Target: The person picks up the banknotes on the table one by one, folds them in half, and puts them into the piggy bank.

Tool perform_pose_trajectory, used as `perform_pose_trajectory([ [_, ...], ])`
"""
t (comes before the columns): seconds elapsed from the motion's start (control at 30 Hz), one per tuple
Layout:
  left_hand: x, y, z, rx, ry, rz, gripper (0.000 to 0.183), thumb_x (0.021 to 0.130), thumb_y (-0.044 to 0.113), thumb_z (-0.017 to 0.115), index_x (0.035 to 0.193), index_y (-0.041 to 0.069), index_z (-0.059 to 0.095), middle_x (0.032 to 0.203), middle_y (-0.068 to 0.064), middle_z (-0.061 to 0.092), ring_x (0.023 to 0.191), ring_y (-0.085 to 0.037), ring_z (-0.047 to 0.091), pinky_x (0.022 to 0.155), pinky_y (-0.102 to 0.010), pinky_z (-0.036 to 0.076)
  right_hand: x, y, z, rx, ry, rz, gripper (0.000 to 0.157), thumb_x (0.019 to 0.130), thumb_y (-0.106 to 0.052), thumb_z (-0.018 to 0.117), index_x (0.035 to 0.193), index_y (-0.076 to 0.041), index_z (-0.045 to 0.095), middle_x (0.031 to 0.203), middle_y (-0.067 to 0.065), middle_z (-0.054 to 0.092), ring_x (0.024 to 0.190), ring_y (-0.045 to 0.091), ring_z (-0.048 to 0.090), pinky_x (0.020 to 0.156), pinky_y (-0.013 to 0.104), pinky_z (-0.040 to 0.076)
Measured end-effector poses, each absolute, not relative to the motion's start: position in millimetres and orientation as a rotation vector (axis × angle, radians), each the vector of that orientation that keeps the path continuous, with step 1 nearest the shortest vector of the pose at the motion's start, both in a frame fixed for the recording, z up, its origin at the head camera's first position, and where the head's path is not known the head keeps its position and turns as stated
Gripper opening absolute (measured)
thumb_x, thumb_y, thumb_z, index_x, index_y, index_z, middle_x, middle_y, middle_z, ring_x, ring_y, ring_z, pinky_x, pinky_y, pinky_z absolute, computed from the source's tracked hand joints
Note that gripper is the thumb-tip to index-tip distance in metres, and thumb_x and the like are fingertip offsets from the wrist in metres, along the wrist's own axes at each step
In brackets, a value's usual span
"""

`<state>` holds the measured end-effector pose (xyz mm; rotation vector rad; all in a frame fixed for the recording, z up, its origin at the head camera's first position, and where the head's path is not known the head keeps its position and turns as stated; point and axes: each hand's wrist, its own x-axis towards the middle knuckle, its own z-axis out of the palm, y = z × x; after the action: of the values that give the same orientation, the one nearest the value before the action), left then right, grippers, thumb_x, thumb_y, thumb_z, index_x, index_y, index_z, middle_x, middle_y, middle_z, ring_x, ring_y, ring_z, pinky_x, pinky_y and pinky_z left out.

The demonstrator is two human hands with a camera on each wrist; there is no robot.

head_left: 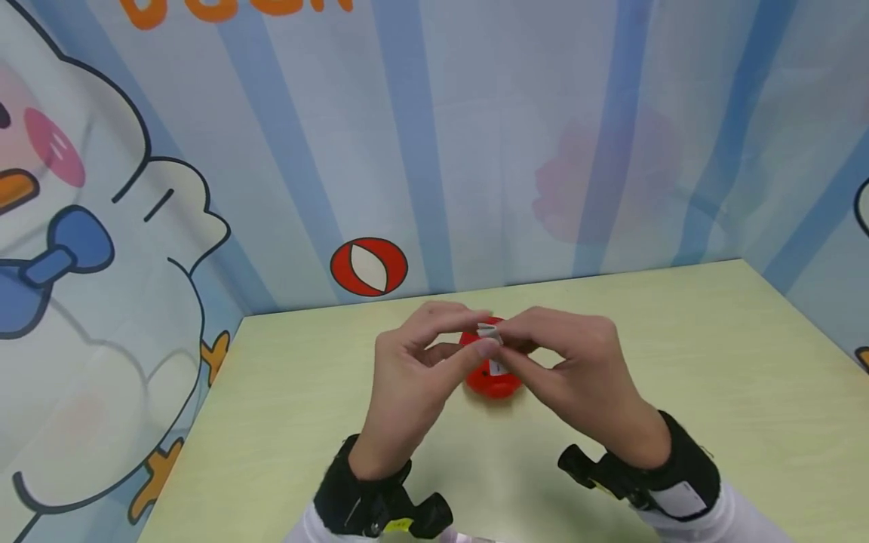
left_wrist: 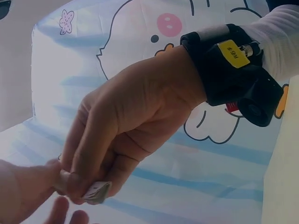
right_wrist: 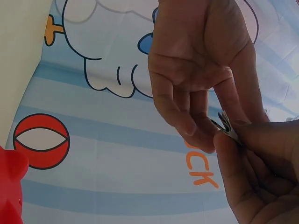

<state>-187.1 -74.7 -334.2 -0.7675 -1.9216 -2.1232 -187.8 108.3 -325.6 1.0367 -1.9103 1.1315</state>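
Observation:
A small folded piece of paper (head_left: 487, 332) is held up between both hands, in front of a red rounded figure (head_left: 493, 386) that stands on the table. My right hand (head_left: 577, 369) pinches the paper between thumb and forefinger. From the other side, my left hand (head_left: 417, 377) holds it at the fingertips, its thumb against the paper and its other fingers curved. Several thin layers of the paper (right_wrist: 227, 127) fan out in the right wrist view. The left wrist view shows the folded end of the paper (left_wrist: 97, 192) below the right fingers. Fingers hide much of the paper.
The pale yellow table (head_left: 292, 422) extends around the hands to a printed cloth wall (head_left: 468, 151) behind it. A pinkish thing (head_left: 468, 538) shows at the bottom edge, too cut off to identify. Both wrists wear black straps with small cameras.

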Motion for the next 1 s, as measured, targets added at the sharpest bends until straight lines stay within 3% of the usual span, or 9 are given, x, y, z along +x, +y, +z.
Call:
perform_pose_trajectory([
  [0.17, -189, -75, -337, -0.787, -1.861, -2.101, 0.014, 0.088, 0.004, 0.071, 0.101, 0.001, 0.074, 0.098, -0.009, 0.07, 0.097, -0.03, 0.064, 0.082, -0.046, 0.056, -188, 109, -331, 1.018, -2.006, 1.146, 0.027, 0.07, 0.0, 0.084, 0.093, -0.011, 0.076, 0.081, -0.005, 0.072, 0.07, 0.002, 0.066, 0.065, 0.019, 0.056],
  [0.33, -192, -76, -340, -0.813, -1.828, -2.091, 0.015, 0.087, 0.003, 0.071, 0.101, 0.0, 0.074, 0.093, -0.011, 0.073, 0.085, -0.031, 0.07, 0.078, -0.046, 0.058, -192, 110, -334, 1.026, -2.095, 1.145, 0.019, 0.075, -0.001, 0.082, 0.088, -0.011, 0.074, 0.077, -0.007, 0.07, 0.067, 0.001, 0.066, 0.063, 0.019, 0.056],
  [0.5, -213, -75, -350, -0.816, -1.898, -2.072, 0.016, 0.088, 0.005, 0.071, 0.103, 0.005, 0.076, 0.095, -0.009, 0.074, 0.087, -0.028, 0.07, 0.081, -0.045, 0.057, -219, 113, -343, 0.98, -2.234, 1.17, 0.01, 0.082, -0.006, 0.073, 0.083, -0.016, 0.071, 0.073, -0.012, 0.066, 0.063, 0.001, 0.061, 0.06, 0.022, 0.055],
  [0.6, -231, -76, -359, -0.733, -2.02, -2.02, 0.029, 0.09, 0.013, 0.071, 0.119, 0.014, 0.071, 0.101, -0.004, 0.074, 0.094, -0.021, 0.07, 0.085, -0.038, 0.057, -241, 115, -352, 0.858, -2.36, 1.186, 0.009, 0.084, -0.01, 0.072, 0.078, -0.017, 0.068, 0.07, -0.01, 0.064, 0.062, 0.003, 0.059, 0.06, 0.024, 0.055],
  [0.77, -256, -79, -378, -0.556, -2.283, -1.937, 0.064, 0.09, 0.021, 0.071, 0.147, 0.025, 0.042, 0.12, -0.001, 0.066, 0.111, -0.019, 0.064, 0.092, -0.032, 0.054, -269, 116, -370, 0.571, -2.446, 1.301, 0.013, 0.085, -0.01, 0.066, 0.074, -0.013, 0.061, 0.068, -0.002, 0.064, 0.061, 0.012, 0.06, 0.057, 0.031, 0.053],
  [1.0, -274, -70, -411, -0.53, -2.741, -1.597, 0.083, 0.086, 0.022, 0.074, 0.154, 0.016, 0.027, 0.14, -0.01, 0.048, 0.129, -0.028, 0.046, 0.098, -0.044, 0.05, -291, 112, -400, 0.34, -2.562, 1.306, 0.016, 0.085, -0.017, 0.066, 0.071, -0.008, 0.065, 0.064, 0.004, 0.063, 0.062, 0.019, 0.058, 0.055, 0.031, 0.05],
])
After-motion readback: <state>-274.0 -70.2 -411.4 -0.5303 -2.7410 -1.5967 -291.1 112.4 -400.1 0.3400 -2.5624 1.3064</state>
